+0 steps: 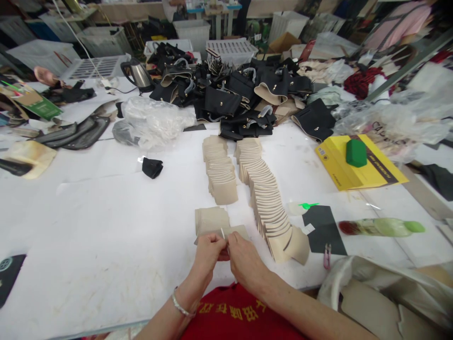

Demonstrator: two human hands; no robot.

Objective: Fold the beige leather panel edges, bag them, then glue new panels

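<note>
My left hand (210, 248) and my right hand (246, 259) meet at the table's near edge, fingertips pinched together. A thin pale piece (222, 233) pokes up between them; most of it is hidden by my fingers. Just beyond lies a small stack of beige panels (212, 218), with another beige panel (240, 231) partly behind my right fingers. Farther out, a fanned row of beige panels (221, 177) overlaps in layers. To its right, a longer fanned row (267, 203) curves toward me, its last panels lying flat near my right forearm.
Black bags (226, 97) are heaped at the back beside a kettle (138, 74). On the right are a yellow folder (339, 165), a green block (356, 153), a bottle (382, 227), pink thread snips (327, 256) and an open sack (339, 278). Clear plastic (155, 120) lies left.
</note>
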